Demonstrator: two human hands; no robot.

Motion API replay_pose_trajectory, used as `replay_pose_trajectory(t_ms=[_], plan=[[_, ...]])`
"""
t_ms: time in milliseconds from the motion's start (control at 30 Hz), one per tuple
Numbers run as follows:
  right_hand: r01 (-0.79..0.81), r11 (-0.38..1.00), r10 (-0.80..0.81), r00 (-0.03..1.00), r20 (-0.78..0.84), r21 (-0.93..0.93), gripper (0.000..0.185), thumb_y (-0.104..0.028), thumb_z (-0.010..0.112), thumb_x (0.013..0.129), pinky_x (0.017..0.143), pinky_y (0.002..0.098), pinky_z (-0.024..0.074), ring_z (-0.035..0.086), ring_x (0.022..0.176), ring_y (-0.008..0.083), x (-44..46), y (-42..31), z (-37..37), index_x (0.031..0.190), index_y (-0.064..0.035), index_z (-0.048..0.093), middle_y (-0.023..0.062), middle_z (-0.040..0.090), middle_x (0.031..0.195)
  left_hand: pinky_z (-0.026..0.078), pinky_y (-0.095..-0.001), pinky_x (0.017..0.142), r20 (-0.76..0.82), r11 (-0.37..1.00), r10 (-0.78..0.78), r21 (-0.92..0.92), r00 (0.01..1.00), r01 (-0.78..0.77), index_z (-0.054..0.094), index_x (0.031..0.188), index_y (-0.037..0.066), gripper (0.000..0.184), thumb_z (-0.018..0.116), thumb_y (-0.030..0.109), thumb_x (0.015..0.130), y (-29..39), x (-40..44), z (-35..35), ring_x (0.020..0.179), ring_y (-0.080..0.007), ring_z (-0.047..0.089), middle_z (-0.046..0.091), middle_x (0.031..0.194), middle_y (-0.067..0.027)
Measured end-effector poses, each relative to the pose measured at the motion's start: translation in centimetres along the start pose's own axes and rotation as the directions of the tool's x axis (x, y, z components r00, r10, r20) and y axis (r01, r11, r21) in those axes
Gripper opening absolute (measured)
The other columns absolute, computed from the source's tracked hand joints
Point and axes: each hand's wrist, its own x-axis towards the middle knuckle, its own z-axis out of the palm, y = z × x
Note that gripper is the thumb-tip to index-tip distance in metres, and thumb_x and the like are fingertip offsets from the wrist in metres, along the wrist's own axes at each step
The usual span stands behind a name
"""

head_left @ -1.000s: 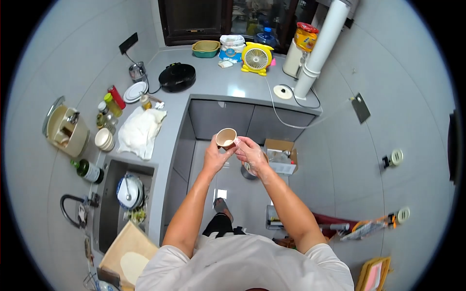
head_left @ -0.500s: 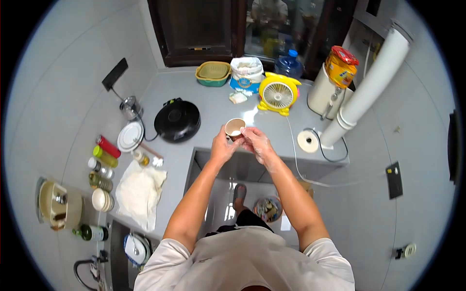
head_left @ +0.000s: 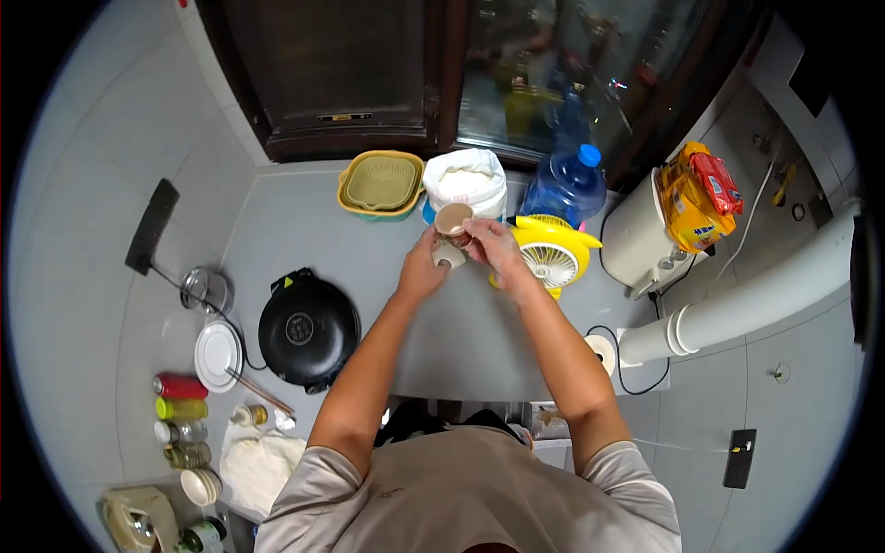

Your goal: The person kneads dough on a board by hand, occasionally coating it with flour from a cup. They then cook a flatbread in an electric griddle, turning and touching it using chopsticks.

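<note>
My right hand (head_left: 494,249) grips a brown paper cup (head_left: 454,220) from its right side, its open mouth tilted towards me. Just below and left of the cup, my left hand (head_left: 424,267) has its fingers stretched up and its thumb apart; whether a fingertip touches the cup is hard to see. Under the hands, a small white item (head_left: 449,255) lies on the counter, partly covered. Directly beyond the cup stands an open white bag of flour (head_left: 466,177), its front lower part hidden by the cup. White powder marks my fingers.
A yellow fan (head_left: 550,264) stands close to my right hand, with a blue water bottle (head_left: 564,184) behind it. Nested baskets (head_left: 382,180) sit left of the flour. A black electric pan (head_left: 309,330) is at the left; a cream canister (head_left: 638,235) is at the right.
I have moved closer to the counter and the view has shifted. Both hands have moved forward with the cup to the flour bag. The left hand now sits lower relative to the cup.
</note>
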Motion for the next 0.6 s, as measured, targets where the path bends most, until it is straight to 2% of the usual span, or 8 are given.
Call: replay_pose_trajectory(t_ms=[67,167,200,300,400,433,567,600], plan=[[0.116,0.964,-0.156,0.975,-0.159,-0.238,0.041,-0.038,0.083,0.09,0.068,0.0259,0.0525,0.065,0.075,0.0116,5.1,0.3,-1.2,0.113,-0.0075,0.069,0.0048,0.075,0.095,0.056,-0.0456,0.097,-0.001,0.995,-0.083,0.048,0.997,0.083,0.044,0.155,0.002,0.082,0.078,0.007,0.08,-1.8,3.0,0.6,0.113,-0.0333,0.071,0.068,0.132,-0.0215],[0.139,0.694,-0.42,0.875,-0.241,-0.706,0.059,-0.046,0.086,0.083,0.084,0.0347,0.0581,0.073,0.091,0.024,8.1,-3.0,-1.3,0.121,-0.004,0.07,0.0138,0.077,0.106,0.057,-0.0462,0.091,-0.065,0.976,-0.196,0.079,0.978,0.201,0.046,0.153,0.001,0.075,0.077,0.017,0.087,-3.9,7.1,1.7,0.103,-0.034,0.073,0.07,0.126,-0.0215],[0.127,0.63,-0.442,0.87,-0.219,-0.766,0.063,-0.048,0.086,0.081,0.088,0.0367,0.0576,0.073,0.096,0.028,9.6,-3.6,-1.4,0.123,-0.0036,0.07,0.0159,0.076,0.109,0.057,-0.0462,0.09,-0.074,0.977,-0.191,0.078,0.979,0.196,0.047,0.152,0.0,0.072,0.077,0.019,0.088,-4.7,8.4,2.1,0.102,-0.034,0.073,0.07,0.125,-0.0216],[0.117,0.412,-0.517,0.846,-0.126,-0.903,0.071,-0.049,0.087,0.076,0.099,0.0435,0.0556,0.071,0.109,0.0389,14.3,-4.2,-0.9,0.128,-0.004,0.07,0.0207,0.075,0.116,0.058,-0.0458,0.086,-0.116,0.986,-0.144,0.061,0.983,0.152,0.051,0.147,-0.003,0.066,0.076,0.025,0.093,-7.0,11.5,2.6,0.098,-0.0361,0.074,0.072,0.12,-0.0225],[0.077,0.263,-0.478,0.876,-0.061,-0.962,0.071,-0.048,0.087,0.075,0.101,0.0446,0.0546,0.069,0.11,0.0387,18.7,-3.1,-0.5,0.128,-0.0043,0.07,0.0207,0.072,0.119,0.057,-0.0458,0.093,-0.078,0.975,-0.215,0.041,0.974,0.218,0.049,0.148,-0.003,0.067,0.075,0.028,0.094,-8.1,14.2,3.0,0.109,-0.0387,0.072,0.069,0.127,-0.0242],[0.038,0.236,-0.457,0.886,-0.077,-0.971,0.061,-0.044,0.085,0.078,0.1,0.046,0.0545,0.069,0.111,0.0384,19.8,-2.6,-0.2,0.123,-0.0056,0.072,0.0207,0.07,0.122,0.056,-0.0458,0.095,-0.083,0.972,-0.234,0.007,0.969,0.236,0.047,0.149,-0.003,0.069,0.074,0.028,0.094,-8.4,15.0,3.3,0.113,-0.0395,0.07,0.068,0.13,-0.0245],[-0.003,0.031,-0.337,0.941,-0.013,-1.0,0.047,-0.037,0.077,0.085,0.098,0.0466,0.0552,0.07,0.112,0.0366,22.5,-1.0,0.2,0.121,-0.0068,0.071,0.0199,0.069,0.123,0.051,-0.0456,0.105,-0.072,0.945,-0.311,-0.124,0.948,0.301,0.038,0.156,-0.002,0.078,0.072,0.027,0.093,-8.9,16.7,4.2,0.128,-0.0405,0.063,0.062,0.142,-0.0253],[-0.027,-0.003,-0.364,0.931,-0.024,-1.0,0.047,-0.036,0.076,0.087,0.098,0.0464,0.0552,0.07,0.112,0.0361,23.2,-0.3,0.1,0.122,-0.0064,0.071,0.0196,0.069,0.123,0.049,-0.0454,0.107,-0.066,0.937,-0.326,-0.158,0.943,0.313,0.036,0.158,-0.002,0.08,0.072,0.026,0.092,-8.8,17.0,4.3,0.131,-0.0403,0.061,0.06,0.145,-0.0254]])
